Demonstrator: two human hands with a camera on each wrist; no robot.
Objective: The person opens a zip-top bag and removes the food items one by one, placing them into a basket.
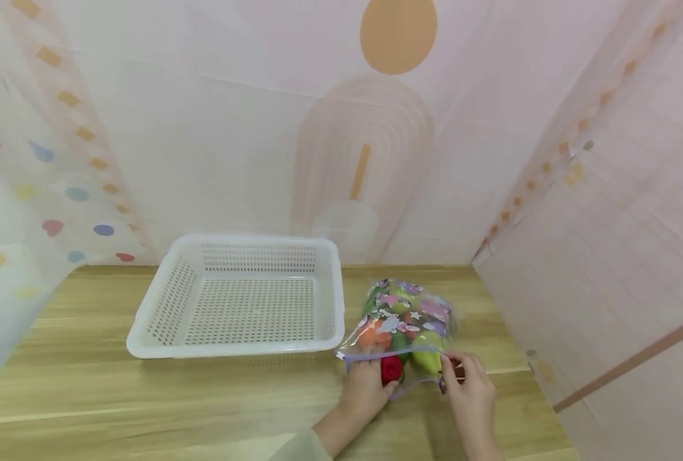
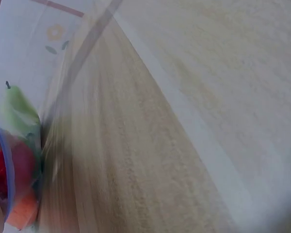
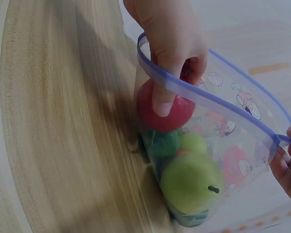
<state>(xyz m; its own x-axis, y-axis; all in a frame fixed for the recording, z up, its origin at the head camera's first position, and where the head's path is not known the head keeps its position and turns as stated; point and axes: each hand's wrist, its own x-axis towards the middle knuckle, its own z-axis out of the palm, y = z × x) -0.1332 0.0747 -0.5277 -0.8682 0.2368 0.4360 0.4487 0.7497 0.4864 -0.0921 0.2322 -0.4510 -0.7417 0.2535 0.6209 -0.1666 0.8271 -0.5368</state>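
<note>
A clear zip bag (image 1: 413,315) with a purple zip edge and cartoon prints lies on the table, its mouth toward me. My left hand (image 1: 364,389) reaches into the mouth and grips a round red fruit (image 3: 153,109), its thumb pressed on the near side. The rest of that grip is partly hidden. At the right corner of the mouth, my right hand (image 1: 471,390) pinches the zip edge. Inside the bag are a green pear (image 3: 190,182), an orange item (image 1: 374,336) and dark green items (image 3: 164,143), blurred by the plastic.
Left of the bag stands a white perforated plastic basket (image 1: 234,350), with nothing inside. Both rest on a wood-grain table (image 1: 162,403). Printed cloth walls (image 1: 232,141) enclose the back and sides.
</note>
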